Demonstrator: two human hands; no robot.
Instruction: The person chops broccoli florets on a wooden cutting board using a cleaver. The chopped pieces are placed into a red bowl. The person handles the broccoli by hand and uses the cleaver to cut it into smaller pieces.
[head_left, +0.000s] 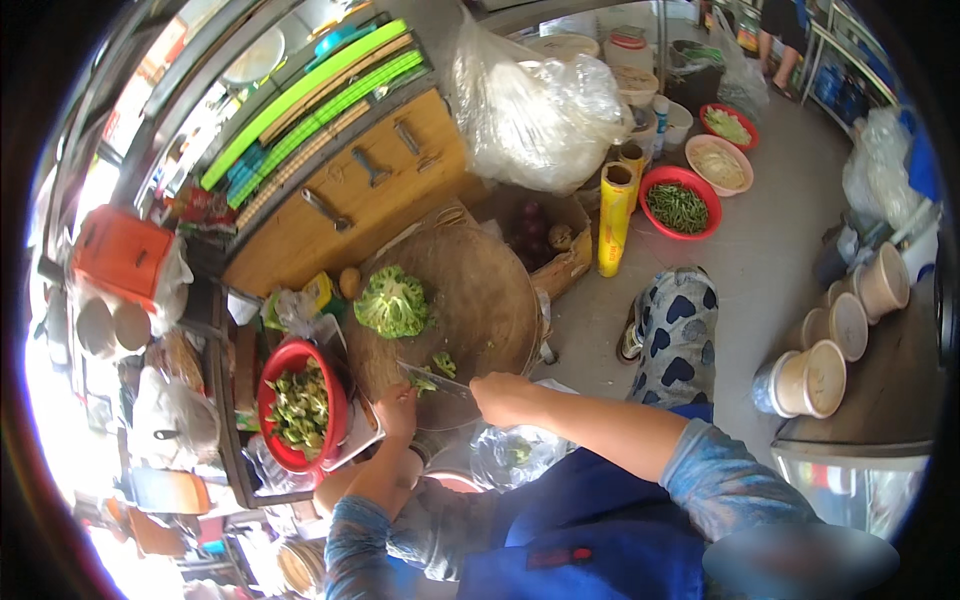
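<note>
My right hand grips the handle of a kitchen knife, its blade low over the near edge of a round wooden chopping block. Close by the blade's tip, my left hand holds a small green broccoli piece against the block. Another small floret lies just beyond the blade. A large cut head of broccoli rests on the block's left part. Left of the block stands a red plastic bowl holding many cut broccoli florets.
A cardboard box with onions adjoins the block, with yellow rolls of film beside it. A red basin of green beans stands on the floor. Lidded tubs are at the right. Part of another person shows at the back.
</note>
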